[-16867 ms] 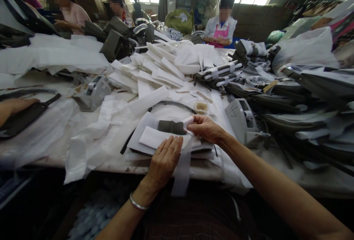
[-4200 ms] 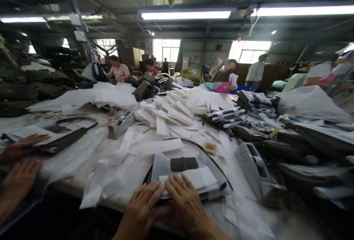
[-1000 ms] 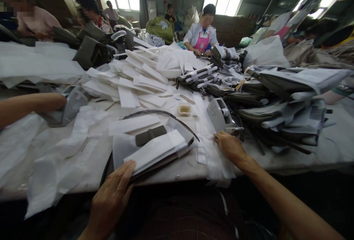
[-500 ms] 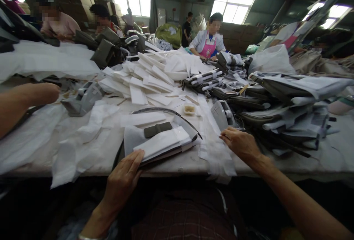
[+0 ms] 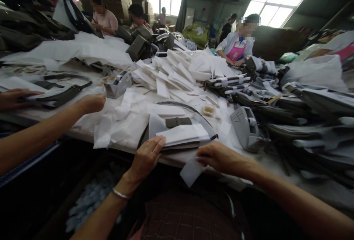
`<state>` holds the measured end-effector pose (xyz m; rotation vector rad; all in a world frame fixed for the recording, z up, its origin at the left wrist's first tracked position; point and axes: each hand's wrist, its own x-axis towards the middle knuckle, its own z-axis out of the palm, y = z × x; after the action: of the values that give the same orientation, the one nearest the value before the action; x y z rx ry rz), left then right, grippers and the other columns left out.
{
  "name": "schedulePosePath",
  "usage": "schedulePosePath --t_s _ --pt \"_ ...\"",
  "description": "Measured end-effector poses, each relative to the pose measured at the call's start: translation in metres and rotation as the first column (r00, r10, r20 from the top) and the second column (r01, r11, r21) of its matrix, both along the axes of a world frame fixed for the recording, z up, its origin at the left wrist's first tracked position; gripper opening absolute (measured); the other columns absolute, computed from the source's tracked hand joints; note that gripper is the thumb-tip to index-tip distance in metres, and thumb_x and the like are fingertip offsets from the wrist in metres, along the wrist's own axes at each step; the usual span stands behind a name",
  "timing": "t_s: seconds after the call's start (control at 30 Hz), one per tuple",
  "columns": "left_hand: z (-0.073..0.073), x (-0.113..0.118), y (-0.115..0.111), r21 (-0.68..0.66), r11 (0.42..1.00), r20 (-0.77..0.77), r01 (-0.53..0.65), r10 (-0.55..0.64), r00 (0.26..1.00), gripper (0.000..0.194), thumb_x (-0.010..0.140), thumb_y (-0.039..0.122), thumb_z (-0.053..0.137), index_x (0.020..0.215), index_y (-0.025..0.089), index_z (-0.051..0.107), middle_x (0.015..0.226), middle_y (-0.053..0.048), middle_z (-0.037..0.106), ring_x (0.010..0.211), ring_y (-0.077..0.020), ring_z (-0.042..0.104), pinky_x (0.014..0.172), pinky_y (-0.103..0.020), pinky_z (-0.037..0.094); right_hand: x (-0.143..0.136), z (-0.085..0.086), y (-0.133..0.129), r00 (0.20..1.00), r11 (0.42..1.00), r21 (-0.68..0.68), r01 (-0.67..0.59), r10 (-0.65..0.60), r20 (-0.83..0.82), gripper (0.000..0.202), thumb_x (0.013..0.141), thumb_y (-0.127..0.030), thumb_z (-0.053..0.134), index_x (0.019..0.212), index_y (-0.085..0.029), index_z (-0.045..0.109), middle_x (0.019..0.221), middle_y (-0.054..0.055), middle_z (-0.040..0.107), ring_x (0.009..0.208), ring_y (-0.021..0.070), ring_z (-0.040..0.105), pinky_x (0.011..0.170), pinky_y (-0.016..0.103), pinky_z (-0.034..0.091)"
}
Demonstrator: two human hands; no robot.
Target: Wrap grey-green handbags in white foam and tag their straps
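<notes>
In front of me on the table lies a dark handbag point(image 5: 190, 145) with a strap tab, a curved strap behind it and white wrapping sheet point(image 5: 186, 134) over its front. My left hand point(image 5: 146, 155) grips the near left edge of the bag, fingers stretched over the sheet; its thumb is mostly hidden. At the bag's near right corner, my right hand point(image 5: 218, 157) is closed in a pinch. From its fingertips a thin white piece of sheet point(image 5: 193, 173) hangs below the table edge. To the right of the bag stands a grey tape dispenser point(image 5: 245, 127).
A heap of white foam sheets point(image 5: 171, 72) fills the middle. Wrapped bags point(image 5: 306, 129) are stacked on the right. At left, a co-worker's hands point(image 5: 92, 103) are by another bag point(image 5: 66, 94) and a second tape dispenser point(image 5: 118, 85). A small tray point(image 5: 208, 111) sits behind my bag.
My right hand has moved from beside the tape dispenser to the bag's near right corner, with a white piece now at its fingers. My left hand stays on the bag. The view has turned left.
</notes>
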<state>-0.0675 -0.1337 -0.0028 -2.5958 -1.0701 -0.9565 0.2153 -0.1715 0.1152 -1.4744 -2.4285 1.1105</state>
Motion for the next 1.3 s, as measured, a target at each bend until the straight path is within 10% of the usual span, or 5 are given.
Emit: schedulePosePath --t_s 0.17,0.37,0.6,1.0,1.3 --pt "0.001 0.001 0.000 -0.015 1.000 0.014 0.008 -0.007 1.000 0.051 0.085 0.004 0.054 0.135 0.014 0.048 0.125 -0.013 0.064 0.117 -0.0267 0.060 0.100 -0.041 0.052 -0.013 0.012 -0.009 0.928 0.821 -0.569 -0.046 -0.175 -0.328 0.044 0.092 -0.056 0.058 0.088 -0.013 0.068 0.078 0.005 0.070 0.065 0.0121 0.064 0.060 0.020 0.049" --pt "0.003 0.002 -0.002 -0.027 1.000 0.033 0.006 -0.005 0.999 0.050 0.086 0.005 0.052 0.135 0.013 0.050 0.124 -0.014 0.065 0.116 -0.0264 0.061 0.099 -0.041 0.054 -0.077 0.023 0.015 0.880 0.434 -0.773 -0.464 0.120 -0.461 0.048 0.064 -0.053 0.085 0.089 -0.014 0.070 0.073 -0.001 0.067 0.061 0.0111 0.063 0.060 0.020 0.051" --pt "0.000 0.004 -0.002 0.054 0.998 0.070 -0.016 0.013 0.997 0.040 0.089 0.005 0.048 0.129 0.009 0.052 0.118 -0.015 0.068 0.113 -0.0254 0.063 0.096 -0.039 0.055 -0.078 0.027 0.140 0.974 0.985 -0.063 -0.161 0.169 0.152 0.027 0.069 -0.039 0.081 0.071 -0.018 0.065 0.057 -0.006 0.055 0.056 0.0102 0.051 0.051 0.021 0.034" --pt "-0.003 0.001 -0.003 0.044 0.999 0.031 -0.026 0.025 0.999 0.055 0.094 0.003 0.042 0.146 0.017 0.042 0.120 -0.013 0.066 0.115 -0.0231 0.062 0.098 -0.038 0.054 -0.093 0.003 0.202 0.879 0.916 0.402 0.014 -0.203 0.431 0.028 0.075 -0.043 0.079 0.090 -0.021 0.072 0.086 0.004 0.071 0.079 0.0197 0.061 0.062 0.025 0.035" --pt "-0.007 0.000 -0.003 0.044 0.999 0.073 -0.031 0.028 0.997 0.054 0.094 0.002 0.039 0.144 0.020 0.048 0.122 -0.011 0.066 0.116 -0.0218 0.061 0.100 -0.037 0.053 0.114 0.034 0.194 0.771 0.859 0.455 0.236 -0.451 0.450 0.014 0.077 -0.032 0.072 0.079 -0.018 0.071 0.071 0.001 0.066 0.066 0.0146 0.058 0.061 0.026 0.038"
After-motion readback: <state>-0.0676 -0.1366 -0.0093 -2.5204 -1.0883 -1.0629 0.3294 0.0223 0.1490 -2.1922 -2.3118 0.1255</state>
